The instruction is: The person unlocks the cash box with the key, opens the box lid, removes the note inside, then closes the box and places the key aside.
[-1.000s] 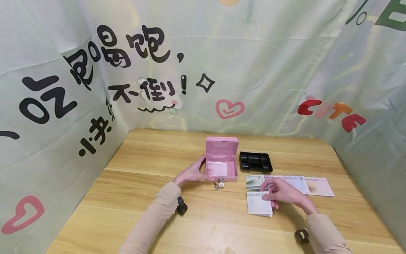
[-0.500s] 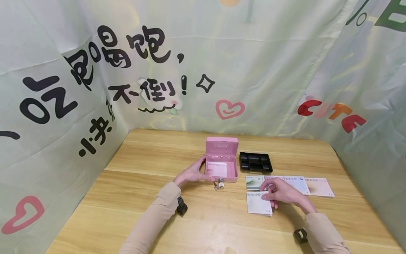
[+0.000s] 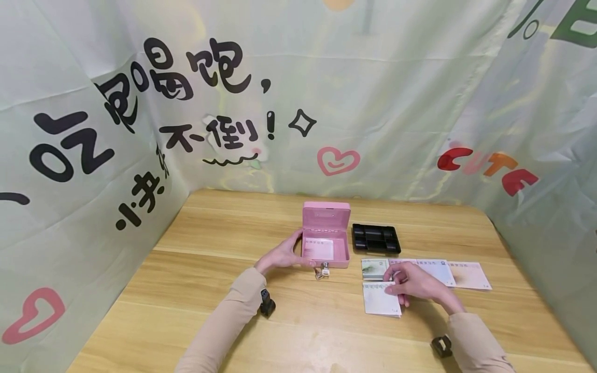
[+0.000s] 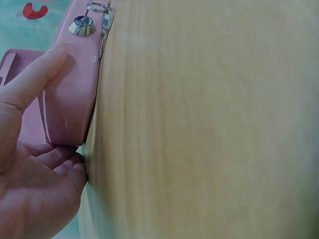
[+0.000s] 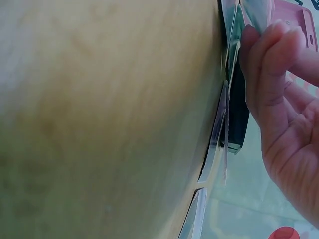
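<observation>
In the head view a small pink cash box [image 3: 326, 217] stands with its lid up and a pale banknote [image 3: 321, 249] lying inside. My left hand [image 3: 282, 255] holds its near left corner; the left wrist view shows the thumb on the front wall and the fingers around the side. Keys [image 4: 106, 20] hang at the lock on the box's front. To the right, my right hand [image 3: 417, 282] pinches the upper right corner of a few stacked pale banknotes [image 3: 380, 300]. In the right wrist view, its fingers partly hide these notes.
A black compartment tray [image 3: 377, 239] lies right of the cash box. In front of it runs a row of banknotes: a green one [image 3: 373, 268], a blue one [image 3: 438, 270] and a pinkish one [image 3: 474, 274], among others. Printed cloth [image 3: 280, 171] encloses the wooden table [image 3: 210, 290].
The lower edge of the stacked banknotes has shifted very slightly in my right hand's pinch. My right wrist has moved a touch to the left. The left hand stays in place.
</observation>
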### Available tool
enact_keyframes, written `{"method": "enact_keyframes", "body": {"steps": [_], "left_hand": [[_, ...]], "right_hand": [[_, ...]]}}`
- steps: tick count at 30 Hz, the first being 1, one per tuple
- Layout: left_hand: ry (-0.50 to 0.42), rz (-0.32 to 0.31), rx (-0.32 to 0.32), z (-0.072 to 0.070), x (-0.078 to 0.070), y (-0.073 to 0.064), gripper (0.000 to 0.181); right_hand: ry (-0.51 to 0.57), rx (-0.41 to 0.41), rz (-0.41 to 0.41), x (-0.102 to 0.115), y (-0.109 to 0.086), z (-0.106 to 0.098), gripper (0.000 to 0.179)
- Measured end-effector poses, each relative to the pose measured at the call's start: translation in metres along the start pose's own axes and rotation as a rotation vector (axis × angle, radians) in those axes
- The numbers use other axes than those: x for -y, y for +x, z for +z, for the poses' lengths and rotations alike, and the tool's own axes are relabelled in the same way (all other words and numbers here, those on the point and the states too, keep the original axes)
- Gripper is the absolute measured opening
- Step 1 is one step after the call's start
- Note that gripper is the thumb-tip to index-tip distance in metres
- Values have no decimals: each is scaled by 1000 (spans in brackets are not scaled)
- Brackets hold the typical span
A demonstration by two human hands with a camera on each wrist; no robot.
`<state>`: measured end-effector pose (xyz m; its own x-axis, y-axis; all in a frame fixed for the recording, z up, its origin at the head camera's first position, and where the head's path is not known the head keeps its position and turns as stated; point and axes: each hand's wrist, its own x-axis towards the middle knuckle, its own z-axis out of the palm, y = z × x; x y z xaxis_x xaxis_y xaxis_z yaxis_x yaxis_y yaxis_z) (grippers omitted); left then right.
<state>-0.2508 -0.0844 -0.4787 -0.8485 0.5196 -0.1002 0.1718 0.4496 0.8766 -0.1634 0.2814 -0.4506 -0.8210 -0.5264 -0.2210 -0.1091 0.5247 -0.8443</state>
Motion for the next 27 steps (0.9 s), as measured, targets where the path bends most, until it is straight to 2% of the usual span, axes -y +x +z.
{"method": "enact_keyframes", "body": {"steps": [7,13,22,27], "left_hand": [[-15,11,2,0,0,1,114],[8,22,5,-1,-4,-1,113],[0,21,3,-1,-5,-2,112],[4,21,4,-1,-5,-2,112]], "right_hand": [[8,1,-11,1,0,0,25],[-23,-13,21,0,0,-1,26],[-78,-87,46,5,-6,-2,22],[-127,-144,19,7,-7,-3,18]]}}
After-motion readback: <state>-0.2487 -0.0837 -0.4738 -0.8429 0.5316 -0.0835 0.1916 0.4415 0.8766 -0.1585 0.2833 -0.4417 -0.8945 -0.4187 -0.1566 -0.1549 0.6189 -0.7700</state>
